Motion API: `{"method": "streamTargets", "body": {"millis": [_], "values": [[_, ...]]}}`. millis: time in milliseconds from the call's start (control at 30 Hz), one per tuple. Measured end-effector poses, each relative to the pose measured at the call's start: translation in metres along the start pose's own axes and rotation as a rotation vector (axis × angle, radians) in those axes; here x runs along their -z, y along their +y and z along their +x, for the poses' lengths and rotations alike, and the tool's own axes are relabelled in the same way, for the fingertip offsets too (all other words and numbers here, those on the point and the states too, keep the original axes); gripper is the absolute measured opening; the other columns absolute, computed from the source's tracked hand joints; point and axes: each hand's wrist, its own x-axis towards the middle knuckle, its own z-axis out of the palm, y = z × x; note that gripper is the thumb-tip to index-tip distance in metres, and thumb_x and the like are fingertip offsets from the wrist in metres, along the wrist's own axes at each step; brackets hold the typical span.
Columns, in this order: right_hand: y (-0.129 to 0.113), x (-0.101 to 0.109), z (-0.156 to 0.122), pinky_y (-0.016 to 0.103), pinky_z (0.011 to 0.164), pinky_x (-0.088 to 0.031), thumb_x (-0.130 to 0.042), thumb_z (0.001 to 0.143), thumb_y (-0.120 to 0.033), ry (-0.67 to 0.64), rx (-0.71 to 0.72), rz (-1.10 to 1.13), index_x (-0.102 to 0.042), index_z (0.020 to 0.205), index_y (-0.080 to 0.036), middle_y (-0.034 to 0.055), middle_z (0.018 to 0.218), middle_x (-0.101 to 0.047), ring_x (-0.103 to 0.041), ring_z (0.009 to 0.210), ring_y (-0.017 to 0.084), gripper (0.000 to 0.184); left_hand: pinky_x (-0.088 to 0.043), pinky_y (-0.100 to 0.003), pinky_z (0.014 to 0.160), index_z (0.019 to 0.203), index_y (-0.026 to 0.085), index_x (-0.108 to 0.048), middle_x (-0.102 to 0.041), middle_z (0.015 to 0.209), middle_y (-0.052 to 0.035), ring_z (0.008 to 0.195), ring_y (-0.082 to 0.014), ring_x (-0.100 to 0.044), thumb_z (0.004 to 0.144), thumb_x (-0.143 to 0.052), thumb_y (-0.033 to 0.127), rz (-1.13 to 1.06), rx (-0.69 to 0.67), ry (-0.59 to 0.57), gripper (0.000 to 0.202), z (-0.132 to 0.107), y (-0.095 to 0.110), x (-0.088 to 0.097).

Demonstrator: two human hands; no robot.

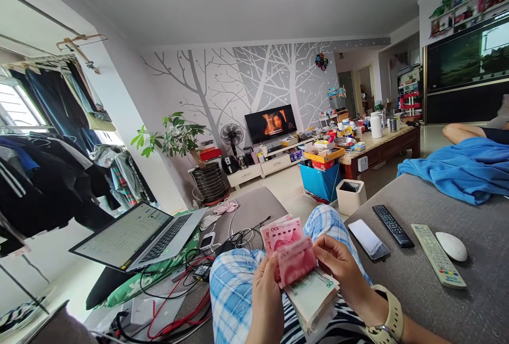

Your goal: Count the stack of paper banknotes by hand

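Several red 100 banknotes (284,238) are held up over my lap, with the front one tilted and folded forward. My left hand (265,285) is closed on their lower left side, thumb in front. At the right edge of the front red note, my right hand (338,262) is closed in a pinch; a pale watch band circles that wrist. Just below the red notes lies a thick stack of green-and-white banknotes (312,293), close to my right palm. What supports the stack is hidden. Blue plaid trousers (234,280) cover my legs.
An open laptop (135,238) sits left on a green cushion, with tangled cables (194,275) beside it. On the sofa at right lie a phone (368,239), a black remote (392,226), a pale remote (437,255) and a white mouse (451,246). Another person's leg (463,133) shows beyond.
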Motion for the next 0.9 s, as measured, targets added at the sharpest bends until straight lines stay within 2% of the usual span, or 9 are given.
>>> {"method": "streamTargets", "body": {"millis": [167, 267, 433, 533, 633, 767, 900], "values": [[0.003, 0.002, 0.002, 0.025, 0.048, -0.032, -0.060, 0.082, -0.050, -0.036, -0.006, -0.020, -0.056, 0.071, -0.018, -0.0038, 0.044, -0.048, -0.040, 0.041, 0.010, 0.034, -0.054, -0.036, 0.073, 0.077, 0.017, -0.070, -0.073, 0.080, -0.0069, 0.073, -0.0248, -0.068, 0.069, -0.068, 0.033, -0.078, 0.085, -0.048, 0.018, 0.007, -0.010, 0.005], [0.004, 0.006, 0.006, 0.025, 0.049, -0.033, -0.066, 0.078, -0.046, -0.021, 0.002, -0.067, -0.053, 0.066, -0.019, -0.0037, 0.049, -0.048, -0.042, 0.045, 0.011, 0.033, -0.054, -0.037, 0.071, 0.084, 0.017, -0.070, -0.073, 0.079, -0.0069, 0.072, -0.0256, -0.069, 0.066, -0.071, 0.031, -0.094, 0.110, -0.029, 0.022, 0.007, -0.011, 0.004], [0.010, 0.014, 0.016, 0.025, 0.053, -0.032, -0.076, 0.069, -0.040, 0.100, 0.008, -0.094, -0.052, 0.069, -0.019, -0.0029, 0.063, -0.048, -0.042, 0.058, 0.012, 0.031, -0.054, -0.035, 0.059, 0.090, 0.018, -0.070, -0.073, 0.075, -0.0073, 0.062, -0.0256, -0.068, 0.064, -0.074, 0.031, -0.117, 0.172, -0.031, 0.030, 0.009, -0.013, 0.003], [0.014, 0.017, 0.019, 0.025, 0.051, -0.029, -0.072, 0.073, -0.042, 0.101, -0.040, -0.084, -0.053, 0.072, -0.019, -0.0035, 0.063, -0.047, -0.037, 0.055, 0.011, 0.029, -0.054, -0.035, 0.062, 0.085, 0.017, -0.068, -0.073, 0.081, -0.0081, 0.066, -0.0253, -0.069, 0.062, -0.076, 0.029, -0.127, 0.173, -0.026, 0.028, 0.010, -0.016, 0.003], [0.017, 0.019, 0.020, 0.026, 0.050, -0.026, -0.065, 0.078, -0.043, 0.086, -0.044, -0.118, -0.052, 0.067, -0.019, -0.0035, 0.059, -0.044, -0.033, 0.052, 0.011, 0.030, -0.053, -0.034, 0.065, 0.077, 0.016, -0.066, -0.072, 0.077, -0.0073, 0.067, -0.0243, -0.068, 0.060, -0.077, 0.027, -0.120, 0.184, -0.027, 0.024, 0.011, -0.020, 0.004], [0.017, 0.021, 0.019, 0.028, 0.052, -0.026, -0.062, 0.081, -0.043, 0.105, 0.010, -0.195, -0.049, 0.060, -0.020, -0.0034, 0.056, -0.040, -0.033, 0.053, 0.012, 0.033, -0.053, -0.033, 0.062, 0.081, 0.016, -0.067, -0.072, 0.075, -0.0066, 0.068, -0.0246, -0.068, 0.061, -0.076, 0.028, -0.100, 0.215, -0.026, 0.025, 0.011, -0.021, 0.002], [0.013, 0.020, 0.019, 0.028, 0.052, -0.026, -0.061, 0.080, -0.044, 0.123, -0.013, -0.218, -0.049, 0.060, -0.020, -0.0037, 0.055, -0.040, -0.033, 0.052, 0.012, 0.033, -0.053, -0.032, 0.064, 0.077, 0.017, -0.070, -0.072, 0.075, -0.0061, 0.070, -0.0240, -0.067, 0.065, -0.072, 0.032, -0.061, 0.208, 0.001, 0.020, 0.014, -0.020, 0.002]]}}
